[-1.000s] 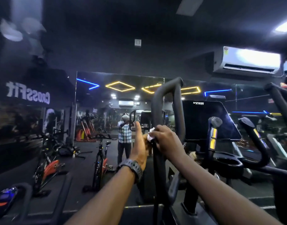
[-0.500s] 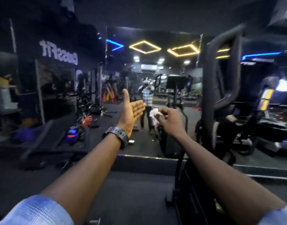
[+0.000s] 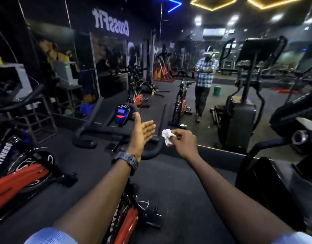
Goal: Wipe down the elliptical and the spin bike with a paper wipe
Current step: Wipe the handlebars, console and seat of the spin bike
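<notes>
A red and black spin bike (image 3: 123, 221) stands right below me, its black handlebars (image 3: 102, 131) and small blue-lit console (image 3: 122, 114) just ahead of my hands. My right hand (image 3: 184, 144) pinches a crumpled white paper wipe (image 3: 166, 137) above the right end of the handlebars. My left hand (image 3: 142, 132), with a black watch on the wrist, hovers flat and empty over the bar, fingers apart. The black elliptical (image 3: 291, 131) fills the right edge of view.
A second red spin bike (image 3: 19, 175) stands at the left. A wall mirror (image 3: 222, 76) ahead reflects the gym, a person in a checked shirt and a green bucket. Dark rubber flooring (image 3: 178, 182) lies between the machines. Shelving stands at far left.
My view has swung left and down from the elliptical's handle to the spin bike. Both hands came off the elliptical; the right still grips the wipe, the left stays spread.
</notes>
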A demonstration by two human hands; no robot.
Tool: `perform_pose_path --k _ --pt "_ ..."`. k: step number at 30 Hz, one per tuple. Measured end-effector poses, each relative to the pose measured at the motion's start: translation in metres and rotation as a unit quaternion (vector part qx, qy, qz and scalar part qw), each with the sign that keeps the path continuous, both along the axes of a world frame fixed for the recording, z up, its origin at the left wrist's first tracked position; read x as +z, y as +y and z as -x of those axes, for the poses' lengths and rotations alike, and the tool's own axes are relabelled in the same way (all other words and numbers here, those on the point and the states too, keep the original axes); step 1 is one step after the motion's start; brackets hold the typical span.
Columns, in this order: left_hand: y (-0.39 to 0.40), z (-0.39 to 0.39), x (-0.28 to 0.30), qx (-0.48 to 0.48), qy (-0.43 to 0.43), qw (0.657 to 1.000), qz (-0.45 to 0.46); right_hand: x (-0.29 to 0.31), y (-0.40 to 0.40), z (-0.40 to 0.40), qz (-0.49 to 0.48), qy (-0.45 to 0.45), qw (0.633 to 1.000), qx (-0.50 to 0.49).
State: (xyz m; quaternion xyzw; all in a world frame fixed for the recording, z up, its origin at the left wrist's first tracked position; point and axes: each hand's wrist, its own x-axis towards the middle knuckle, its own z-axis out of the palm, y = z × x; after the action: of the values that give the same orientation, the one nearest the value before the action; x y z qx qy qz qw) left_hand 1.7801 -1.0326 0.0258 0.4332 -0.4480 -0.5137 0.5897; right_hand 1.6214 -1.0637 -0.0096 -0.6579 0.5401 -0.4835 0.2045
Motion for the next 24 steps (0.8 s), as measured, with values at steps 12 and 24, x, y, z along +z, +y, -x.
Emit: perform_pose_path --k 12,24 --pt "-0.133 0.009 -0.075 0.081 -0.393 0.916 -0.011 -0.093 -0.109 0.0 0.112 0.102 0.984 0.092" --pt "-0.117 0.006 -0.117 0.119 -0.505 0.843 0.145 -0.086 -0.177 0.009 0.131 0.216 0.953 0.166"
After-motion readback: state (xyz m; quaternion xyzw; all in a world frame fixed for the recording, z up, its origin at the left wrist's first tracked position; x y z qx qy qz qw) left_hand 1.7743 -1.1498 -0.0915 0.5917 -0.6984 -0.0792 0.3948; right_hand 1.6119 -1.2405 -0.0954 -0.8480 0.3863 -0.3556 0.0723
